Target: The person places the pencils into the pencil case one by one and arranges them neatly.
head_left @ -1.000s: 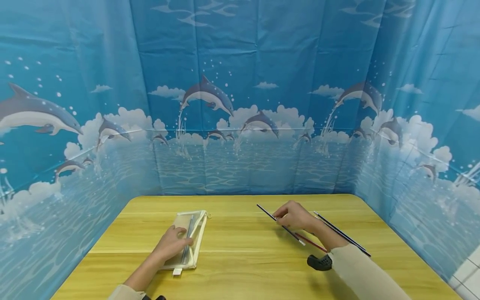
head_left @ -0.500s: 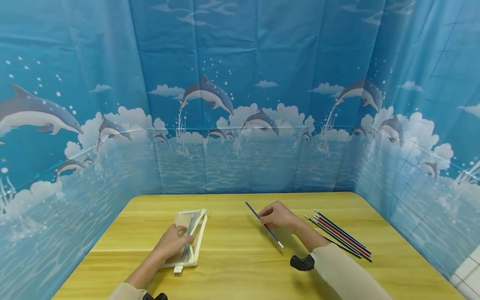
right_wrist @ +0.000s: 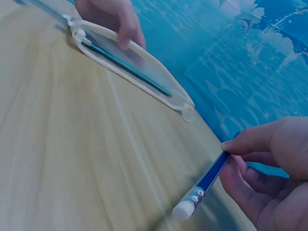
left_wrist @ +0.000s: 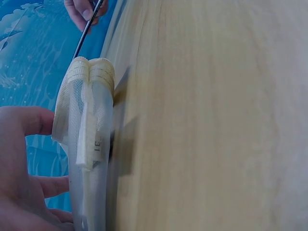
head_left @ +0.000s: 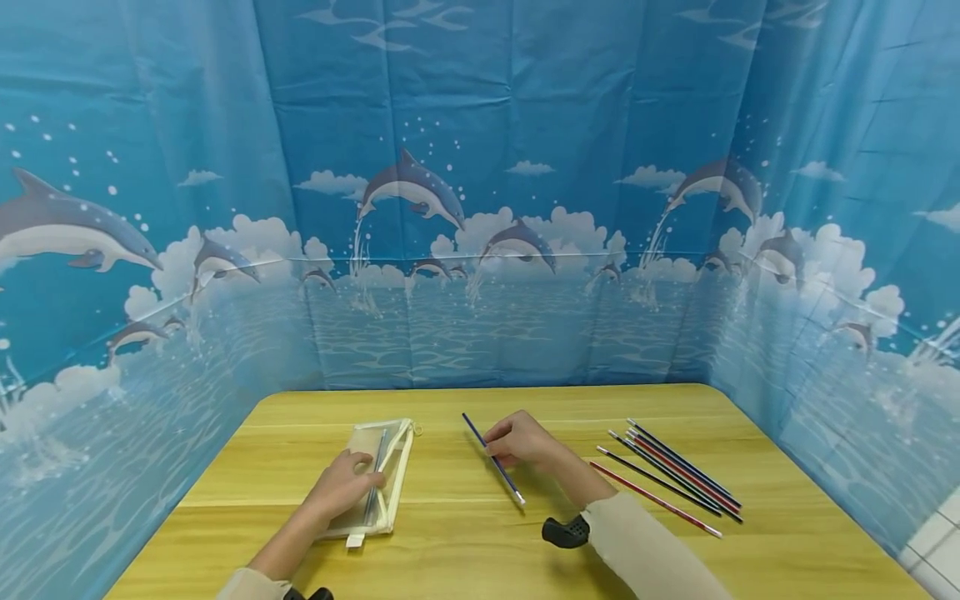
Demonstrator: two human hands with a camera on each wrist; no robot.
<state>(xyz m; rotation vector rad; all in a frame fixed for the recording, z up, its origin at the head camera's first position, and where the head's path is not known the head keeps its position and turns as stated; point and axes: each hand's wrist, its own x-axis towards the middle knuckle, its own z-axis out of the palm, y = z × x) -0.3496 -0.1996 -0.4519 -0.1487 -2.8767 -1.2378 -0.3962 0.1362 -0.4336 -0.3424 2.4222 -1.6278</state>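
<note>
My left hand (head_left: 341, 487) holds a cream-edged mesh pencil pouch (head_left: 401, 483) on the left of the table. In the right wrist view the thumb lies over the rim and the zip mouth (right_wrist: 159, 72) gapes. A dark pencil (right_wrist: 130, 70) shows inside the pouch. My right hand (head_left: 522, 440) pinches a blue pencil (head_left: 508, 478) between thumb and fingers, right of the pouch. Its white eraser (right_wrist: 184, 210) points down toward my body in the head view, and its other end slants up and left.
Several black and red pencils (head_left: 686, 475) lie slanting in a loose group on the right of the wooden table (head_left: 465, 550). A single red pencil (head_left: 656, 498) is nearest my right sleeve. A blue dolphin-print curtain (head_left: 480, 333) surrounds the table's back and sides.
My right hand has carried the blue pencil leftward from the pencil group toward the pouch, uncovering the other pencils. My left hand and the pouch stay in place.
</note>
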